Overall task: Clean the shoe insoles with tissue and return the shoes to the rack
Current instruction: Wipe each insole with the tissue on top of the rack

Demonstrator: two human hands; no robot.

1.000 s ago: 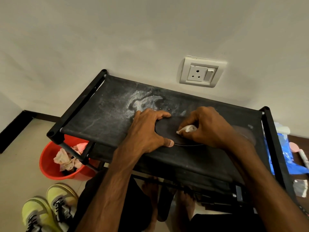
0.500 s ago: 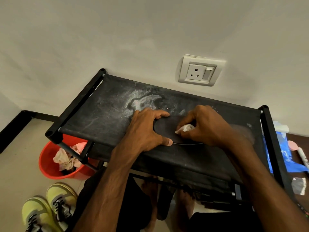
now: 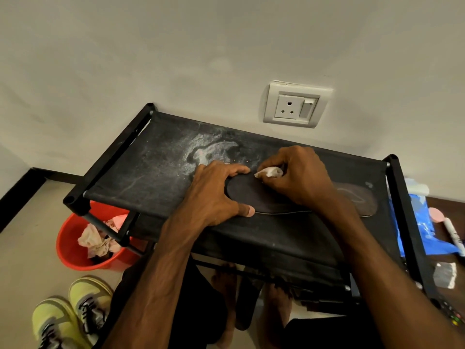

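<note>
insole lies flat on the top shelf of the rack. left hand grips its toe end, index finger over the far edge, thumb on the near edge. right hand pinches the tissue, which has shifted from mid-insole to the far edge.

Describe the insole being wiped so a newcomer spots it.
Find the black shoe rack below the wall socket; on its top shelf lies a dark insole. The left hand grips its end while the right hand holds tissue against it; the other insole, further right, shows a pale curved mark.
</note>
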